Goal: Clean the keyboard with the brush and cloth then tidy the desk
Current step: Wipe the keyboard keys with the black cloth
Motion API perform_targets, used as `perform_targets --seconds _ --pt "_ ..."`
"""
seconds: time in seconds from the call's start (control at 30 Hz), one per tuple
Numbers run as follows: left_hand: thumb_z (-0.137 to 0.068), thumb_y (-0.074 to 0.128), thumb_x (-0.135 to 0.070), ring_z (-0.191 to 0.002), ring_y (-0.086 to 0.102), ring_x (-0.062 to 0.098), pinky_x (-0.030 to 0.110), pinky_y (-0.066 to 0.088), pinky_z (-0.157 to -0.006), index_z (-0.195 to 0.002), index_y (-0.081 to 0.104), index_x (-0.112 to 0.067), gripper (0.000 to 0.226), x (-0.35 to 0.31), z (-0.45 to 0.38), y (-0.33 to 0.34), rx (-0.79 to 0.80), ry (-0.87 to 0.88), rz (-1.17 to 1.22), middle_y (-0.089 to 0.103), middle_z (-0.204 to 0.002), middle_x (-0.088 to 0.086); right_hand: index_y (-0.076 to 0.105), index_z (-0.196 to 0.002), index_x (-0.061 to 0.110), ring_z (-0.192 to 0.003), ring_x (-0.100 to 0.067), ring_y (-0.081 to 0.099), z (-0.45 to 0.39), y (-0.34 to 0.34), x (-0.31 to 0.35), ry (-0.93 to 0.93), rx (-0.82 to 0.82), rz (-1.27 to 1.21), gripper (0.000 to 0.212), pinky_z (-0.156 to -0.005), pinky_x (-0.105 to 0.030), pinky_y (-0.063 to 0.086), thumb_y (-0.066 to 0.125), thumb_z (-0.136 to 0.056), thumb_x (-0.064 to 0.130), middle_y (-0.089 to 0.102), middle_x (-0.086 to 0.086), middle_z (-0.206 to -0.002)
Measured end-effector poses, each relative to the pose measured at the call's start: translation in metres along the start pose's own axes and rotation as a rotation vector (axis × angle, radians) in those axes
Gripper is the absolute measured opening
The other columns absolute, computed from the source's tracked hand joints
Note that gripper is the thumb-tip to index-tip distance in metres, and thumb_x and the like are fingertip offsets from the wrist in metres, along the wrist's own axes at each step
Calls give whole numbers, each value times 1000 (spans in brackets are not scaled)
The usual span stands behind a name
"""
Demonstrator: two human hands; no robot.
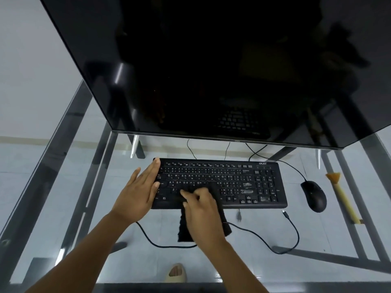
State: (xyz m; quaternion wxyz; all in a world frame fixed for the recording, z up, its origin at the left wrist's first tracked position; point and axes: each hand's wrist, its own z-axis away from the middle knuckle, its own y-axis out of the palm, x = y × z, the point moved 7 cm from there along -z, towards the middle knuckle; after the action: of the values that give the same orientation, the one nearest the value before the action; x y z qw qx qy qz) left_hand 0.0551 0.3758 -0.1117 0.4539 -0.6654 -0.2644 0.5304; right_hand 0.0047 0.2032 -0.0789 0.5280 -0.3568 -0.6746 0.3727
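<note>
Head camera view, looking down through a glass desk [63,187]. Nearest the viewer, a loose black cable [264,242] lies in a loop on the glass, passing just under the hanging end of a black cloth [186,229]. The cloth drapes from the keyboard's front edge toward the viewer. The right hand [203,210] presses it down onto the lower middle keys, fingers bent over the fabric with the forefinger stretched ahead; it reads as pressing rather than a clear pinch. The left hand [141,191] lies flat with straight fingers spread over the keyboard's left end, steadying it. The keyboard [232,182] is black and full-size, with white legends and a number pad, lying square to the viewer below a large dark monitor [211,60]. To its right sits a black mouse [314,195], and further right a yellow-handled brush [342,195] lies on the glass, well apart from both hands. Likely risks: the trailing cloth could catch the loose cable and drag it; a hard wipe could slide the keyboard on smooth glass if the left hand eases off; a sweep to the right might nudge the mouse. Wiping seems under way, with the right half of the keys not yet covered by the cloth.
</note>
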Motion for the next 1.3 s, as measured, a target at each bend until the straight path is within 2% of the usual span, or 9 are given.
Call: perform_targets --seconds 0.17,0.37,0.53,0.7,0.77,0.87,1.03,1.2,1.3 --pt "-101 14 -40 -147 3 4 35 -5 -120 -153 3 -22 56 0 0 -5 -16 -27 -50 12 -160 -7 65 -121 11 -81 -23 60 -3 -31 -51 324 -162 -38 32 -73 -36 58 65 -89 11 55 -10 -105" --pt "-100 17 -42 -147 -8 9 45 -3 -119 -153 12 -19 58 -31 -11 6 -106 -169 -36 3 -160 -6 69 -115 15 -78 -23 58 -21 -13 -9 78 -58 43 31 -69 -35 54 69 -83 13 58 -8 -99" --pt "-100 14 -43 -147 -9 11 45 3 -120 -153 10 -15 60 -32 -11 16 -125 -188 -26 1 -161 -3 69 -116 13 -88 -25 56 -34 -24 -50 372 -184 36 28 -79 -42 52 64 -88 15 58 -11 -103" --pt "-100 15 -40 -148 -6 13 47 7 -120 -152 15 -12 59 -34 -10 16 -140 -160 -2 5 -161 -1 64 -104 19 -92 -18 48 -39 1 3 121 11 -89 17 -81 -36 41 51 -97 27 57 0 -98" --pt "-100 15 -41 -148 -5 12 46 7 -120 -152 15 -13 59 -33 -11 16 -136 -153 -5 5 -161 -2 67 -100 19 -85 -10 49 -47 -11 -31 231 -63 -81 17 -75 -33 42 55 -96 31 56 5 -92" --pt "-100 16 -40 -148 -5 12 44 8 -120 -152 15 -13 59 -32 -11 15 -146 -160 -9 6 -161 -1 72 -108 9 -80 -23 56 -47 -23 -57 393 -243 -8 26 -70 -36 47 71 -82 7 59 -7 -93" --pt "-100 15 -40 -148 -3 14 45 9 -120 -151 18 -10 59 -33 -11 16 -152 -154 -32 8 -161 2 65 -115 21 -93 -19 45 -54 9 3 220 -21 -114 24 -83 -31 34 53 -94 22 54 2 -103" --pt "-100 16 -40 -148 -2 14 47 10 -120 -152 17 -11 59 -31 -11 16 -149 -177 -79 9 -161 2 71 -114 15 -80 -25 55 -56 -19 -55 444 -239 -7 28 -75 -42 49 65 -87 11 56 -7 -98" --pt "-100 17 -39 -148 -1 15 46 11 -120 -151 19 -10 59 -32 -11 17 -153 -174 -68 11 -160 4 70 -114 17 -89 -27 53 -62 -8 -24 366 -170 -22 30 -80 -39 42 64 -86 10 55 -7 -101"
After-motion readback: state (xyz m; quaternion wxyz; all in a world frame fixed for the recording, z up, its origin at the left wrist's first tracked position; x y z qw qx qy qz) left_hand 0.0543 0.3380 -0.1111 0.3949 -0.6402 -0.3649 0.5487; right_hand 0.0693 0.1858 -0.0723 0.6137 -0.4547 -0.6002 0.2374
